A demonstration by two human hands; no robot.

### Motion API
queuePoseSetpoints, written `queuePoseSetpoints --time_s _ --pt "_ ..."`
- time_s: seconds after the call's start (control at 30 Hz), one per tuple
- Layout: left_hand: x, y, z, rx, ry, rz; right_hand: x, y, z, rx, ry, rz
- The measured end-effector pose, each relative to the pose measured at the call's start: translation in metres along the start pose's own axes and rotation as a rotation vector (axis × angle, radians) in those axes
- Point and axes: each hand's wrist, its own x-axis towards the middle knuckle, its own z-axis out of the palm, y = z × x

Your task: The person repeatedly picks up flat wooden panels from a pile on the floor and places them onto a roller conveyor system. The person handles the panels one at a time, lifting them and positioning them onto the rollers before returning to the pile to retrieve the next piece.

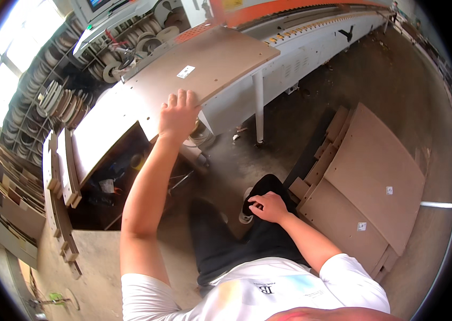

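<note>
Brown board (226, 56) flat by the machine (298, 69); left hand (179, 113) on its near edge.
Left fingers extended, laid on top, not clenched; right hand (269, 207) loosely curled by the knee, nothing visible in it. Board judged stiff, fairly heavy, smooth; corners may chip. Best held by opposite edges.

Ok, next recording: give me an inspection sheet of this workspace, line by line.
Surface: brown panel lies flat above a white leg; glare washes out the left part.
Job's things: the panel, with a white label.
Clutter: small pale scrap on the floor.
Hands: left hand rests on the panel's near edge; right hand, fingers bent, by the leg of the person, apparently empty.
Cables: none clearly made out.
Surroundings: rack of rolls left, panel stack right, orange-and-white machine ahead.
</note>
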Motion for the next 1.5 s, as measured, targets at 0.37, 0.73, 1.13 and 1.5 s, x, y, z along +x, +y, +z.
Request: queuePoseSetpoints --time_s 0.37,0.73,1.13,1.5 --pt "0.082 0.045 0.048 -0.061 0.005 0.111 -0.020 0.017 -0.016 0.318 0.241 0.153" --pt "-0.044 0.278 -0.030 -1.173 -0.120 0.647 -0.197 0.178 -0.099 0.757 0.988 1.001" --pt "-0.203 0.369 -0.090 -1.524 -0.290 0.431 -0.354 0.255 -0.193 1.127 1.819 1.020" --pt "-0.194 0.374 -0.090 -1.510 -0.305 0.460 -0.332 0.231 -0.128 1.189 1.687 1.002"
